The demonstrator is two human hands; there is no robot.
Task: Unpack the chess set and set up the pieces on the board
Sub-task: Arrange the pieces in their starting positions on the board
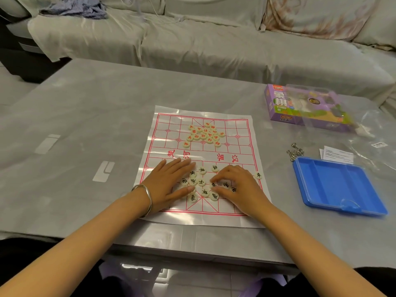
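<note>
on the board's [165,127] near half, black pieces [201,182] sit loose btw my hands: left hand [169,181] lies flat; right hand [237,187] curled over them, can't tell if pinching. risk: palms drag the thin board, scattering red pieces [204,133] on its far half. long axis runs away from me, black end nearest.

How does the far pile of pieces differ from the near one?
The far pile shows red characters; the near pile shows black. The far pile is a tight, untouched cluster; the near pile is looser, with the left hand flat against it and the right hand arched over it. Both are cream discs on the board.
</note>
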